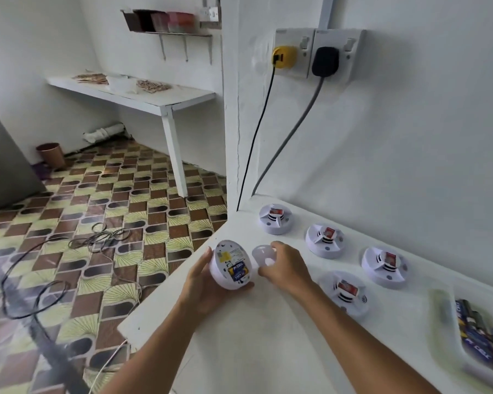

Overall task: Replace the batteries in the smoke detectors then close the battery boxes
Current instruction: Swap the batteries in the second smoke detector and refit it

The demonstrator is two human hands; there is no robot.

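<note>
The white painted counter (268,331) ran from centre to the lower right of the frame, its corner edge at centre dropping to patterned floor; bare surface lay open in front of your arms. Four white round smoke detectors (325,240) lined the wall at right. At the right edge, a clear plastic tray of batteries (450,348) was cut off. Your left hand (202,288) gripped a white smoke detector (231,265) near the corner, blue battery (239,273) showing. Your right hand (286,267) pinched its round white cover (264,255) just beside it.
</note>
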